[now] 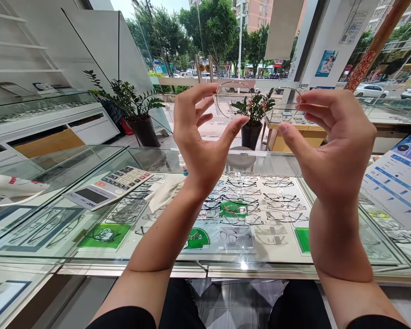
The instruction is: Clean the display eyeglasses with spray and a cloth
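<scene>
A pair of thin-rimmed eyeglasses (234, 83) is raised above the counter, and the street and a plant show through its round lenses. My left hand (205, 132) grips its left side with bent fingers, the thumb held apart below the lens. On the opposite side, my right hand (339, 128) has its fingertips against the right edge of the frame, thumb lowered as well. The temples are hard to make out against the bright background. Beneath both hands lies a glass display counter (253, 253) with rows of spectacle frames (241, 183) inside.
On the glass to the left rest a calculator (109, 187) and a pale cloth (162, 194). A small white bottle (182, 164) stands near the far edge. At the right is a blue-and-white printed calendar (395, 178). Potted plants (142, 125) stand beyond the counter.
</scene>
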The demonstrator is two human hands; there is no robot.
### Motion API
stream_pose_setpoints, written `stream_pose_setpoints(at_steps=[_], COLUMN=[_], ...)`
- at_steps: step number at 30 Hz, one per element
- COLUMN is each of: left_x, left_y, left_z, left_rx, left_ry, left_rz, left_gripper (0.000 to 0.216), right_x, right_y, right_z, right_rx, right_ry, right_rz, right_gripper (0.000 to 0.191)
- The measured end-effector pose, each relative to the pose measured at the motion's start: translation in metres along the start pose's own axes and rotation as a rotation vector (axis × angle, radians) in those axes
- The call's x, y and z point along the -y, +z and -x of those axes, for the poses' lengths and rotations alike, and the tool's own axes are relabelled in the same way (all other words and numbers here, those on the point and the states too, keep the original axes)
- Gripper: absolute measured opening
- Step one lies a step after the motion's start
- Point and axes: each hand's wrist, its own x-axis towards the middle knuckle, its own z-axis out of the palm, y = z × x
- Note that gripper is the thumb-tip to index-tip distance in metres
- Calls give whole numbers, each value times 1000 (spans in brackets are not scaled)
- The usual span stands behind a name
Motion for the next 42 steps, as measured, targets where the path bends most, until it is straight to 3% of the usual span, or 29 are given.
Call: stream_pose_setpoints(at_steps=[5, 10, 17, 38, 42], left_x=[-3, -5, 5, 41, 43], left_y=[2, 2, 3, 11, 10], left_z=[3, 3, 5, 0, -1], left_rx=[-28, -42, -27, 104, 123], left_ry=[-43, -76, -38, -194, -195], left_rz=[7, -33, -16, 160, 146], left_gripper=[60, 66, 67, 75, 69], right_x=[0, -2, 0, -2, -4], right_y=[1, 4, 6, 1, 1], right_z=[-2, -4, -4, -5, -5], right_rx=[-7, -75, -76, -80, -67], right_ry=[88, 88, 173, 138, 153], right_rz=[-188, -295, -264, -209, -182], right_gripper=[21, 25, 18, 10, 12])
